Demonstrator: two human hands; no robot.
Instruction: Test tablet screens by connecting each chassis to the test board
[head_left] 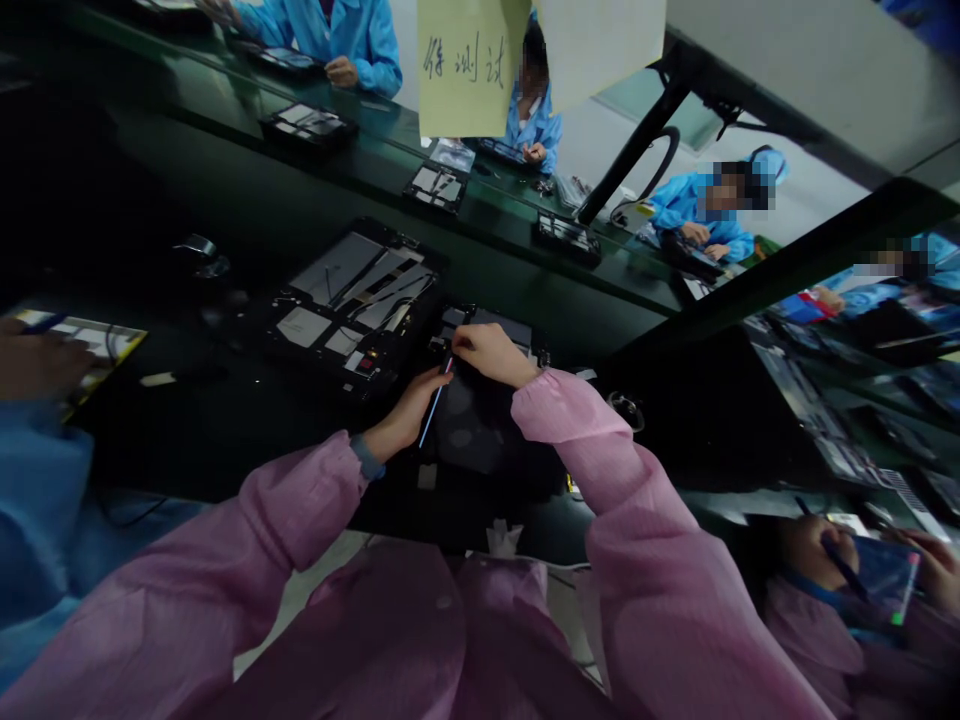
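Note:
In front of me is a black tablet-like device (472,440), its dark glossy face turned up and grey inner parts showing along its far side. My left hand (405,418) grips its left edge, thumb on top, with the other fingers partly hidden. Along that edge runs a thin bright blue and pink strip (430,418); whether it is a separate piece or a reflection, I cannot tell. My right hand (491,352) bends over the far left corner, fingertips pinched together close to the left thumb. Whatever lies between those fingertips is too small to make out.
An opened device (352,300) with grey panels lies just beyond my left hand. More devices (311,122) stand along the raised dark shelf. Co-workers sit across the bench and on both sides. A yellow note (469,75) hangs overhead; a dark post (637,150) slants at right.

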